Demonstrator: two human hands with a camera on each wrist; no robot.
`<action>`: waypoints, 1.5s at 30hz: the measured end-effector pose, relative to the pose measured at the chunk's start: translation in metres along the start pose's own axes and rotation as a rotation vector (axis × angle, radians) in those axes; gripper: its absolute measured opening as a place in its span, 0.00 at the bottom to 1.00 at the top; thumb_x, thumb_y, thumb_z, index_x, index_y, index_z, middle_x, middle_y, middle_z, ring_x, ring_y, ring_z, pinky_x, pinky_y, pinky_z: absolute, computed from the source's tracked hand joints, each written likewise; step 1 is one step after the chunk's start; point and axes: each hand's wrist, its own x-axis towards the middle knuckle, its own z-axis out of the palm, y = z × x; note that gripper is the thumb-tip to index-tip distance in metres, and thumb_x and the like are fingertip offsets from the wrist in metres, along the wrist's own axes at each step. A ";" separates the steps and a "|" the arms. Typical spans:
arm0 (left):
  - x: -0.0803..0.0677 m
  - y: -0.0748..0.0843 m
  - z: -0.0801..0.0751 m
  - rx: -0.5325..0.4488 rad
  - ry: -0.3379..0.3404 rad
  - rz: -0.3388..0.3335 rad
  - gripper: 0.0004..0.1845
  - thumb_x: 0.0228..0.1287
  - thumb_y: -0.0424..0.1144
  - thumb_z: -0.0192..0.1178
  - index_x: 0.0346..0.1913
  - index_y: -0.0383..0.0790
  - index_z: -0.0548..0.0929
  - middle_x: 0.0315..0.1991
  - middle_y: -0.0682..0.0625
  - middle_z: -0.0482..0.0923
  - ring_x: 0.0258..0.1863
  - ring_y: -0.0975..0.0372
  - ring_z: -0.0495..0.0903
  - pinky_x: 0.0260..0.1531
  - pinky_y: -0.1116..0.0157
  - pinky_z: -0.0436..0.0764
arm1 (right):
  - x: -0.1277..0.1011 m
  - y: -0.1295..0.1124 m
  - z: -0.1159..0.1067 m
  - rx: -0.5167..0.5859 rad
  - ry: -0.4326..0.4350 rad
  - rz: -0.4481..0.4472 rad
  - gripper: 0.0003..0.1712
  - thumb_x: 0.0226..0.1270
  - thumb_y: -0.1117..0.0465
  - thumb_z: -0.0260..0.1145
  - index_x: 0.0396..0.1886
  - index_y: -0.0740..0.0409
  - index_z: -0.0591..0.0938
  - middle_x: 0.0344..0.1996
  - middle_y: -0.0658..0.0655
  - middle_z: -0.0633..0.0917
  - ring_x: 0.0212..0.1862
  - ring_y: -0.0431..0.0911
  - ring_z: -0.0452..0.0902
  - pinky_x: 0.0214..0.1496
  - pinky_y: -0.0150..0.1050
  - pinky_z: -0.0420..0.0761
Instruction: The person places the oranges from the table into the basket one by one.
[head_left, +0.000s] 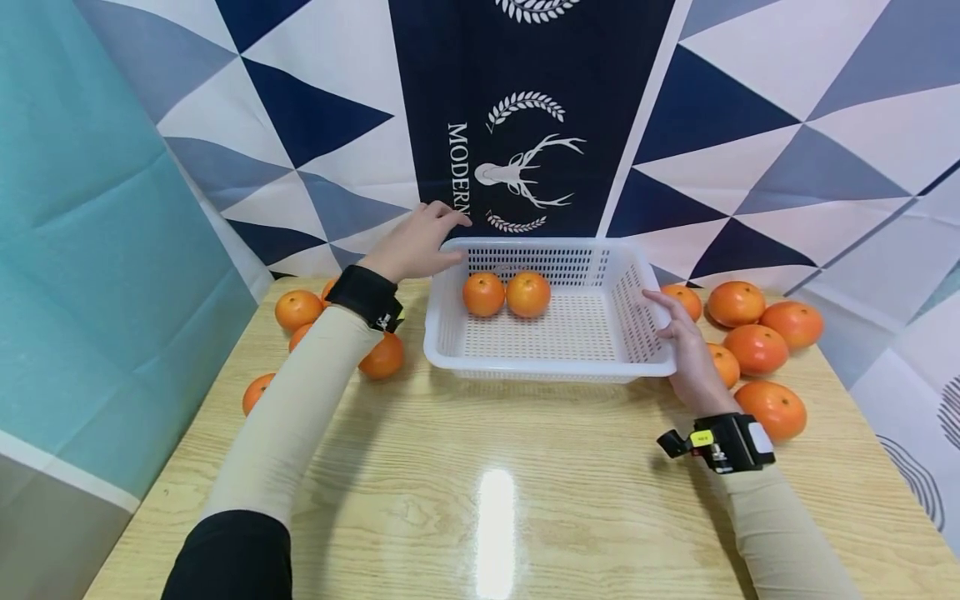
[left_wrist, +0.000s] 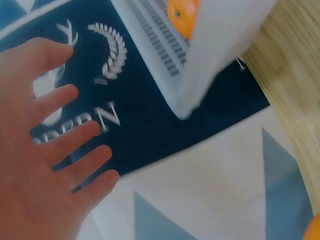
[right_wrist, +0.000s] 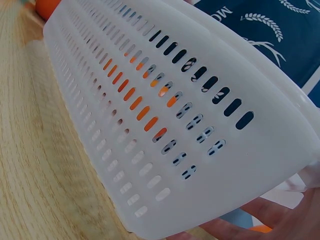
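Your left hand point(head_left: 415, 246) rests with straight, spread fingers on the far left corner of the white basket point(head_left: 600, 362), which sits toward the tabletop's point(head_left: 480, 500) far edge. Your right hand point(head_left: 690, 354) lies flat against the basket's right wall, fingers extended, gripping nothing. 2 oranges point(head_left: 506, 294) sit inside near the far wall. I count 5 oranges point(head_left: 298, 309) by the left edge and 6 oranges point(head_left: 757, 348) by the right edge. The left wrist view shows your open palm point(left_wrist: 35, 165); the right wrist view shows orange through the slots point(right_wrist: 137, 97).
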 end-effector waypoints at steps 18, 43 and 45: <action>-0.038 -0.081 -0.019 -0.004 -0.027 -0.160 0.32 0.82 0.48 0.60 0.82 0.38 0.74 0.85 0.30 0.65 0.85 0.34 0.63 0.87 0.36 0.64 | 0.001 0.000 0.001 -0.004 0.001 0.010 0.46 0.80 0.65 0.32 0.95 0.34 0.52 0.96 0.50 0.35 0.87 0.57 0.52 0.61 0.26 0.83; -0.076 -0.126 -0.016 -0.040 -0.184 -0.363 0.35 0.82 0.55 0.59 0.82 0.39 0.72 0.86 0.26 0.60 0.73 0.35 0.69 0.79 0.29 0.71 | 0.001 0.000 0.000 -0.015 -0.003 0.012 0.46 0.81 0.65 0.31 0.94 0.32 0.52 0.96 0.49 0.35 0.87 0.60 0.51 0.59 0.28 0.85; -0.076 -0.127 -0.013 -0.040 -0.196 -0.365 0.36 0.82 0.55 0.59 0.83 0.40 0.71 0.86 0.26 0.60 0.72 0.35 0.69 0.80 0.28 0.70 | 0.001 0.000 0.000 -0.019 -0.001 0.012 0.45 0.81 0.64 0.31 0.94 0.32 0.52 0.96 0.49 0.35 0.87 0.59 0.51 0.60 0.27 0.84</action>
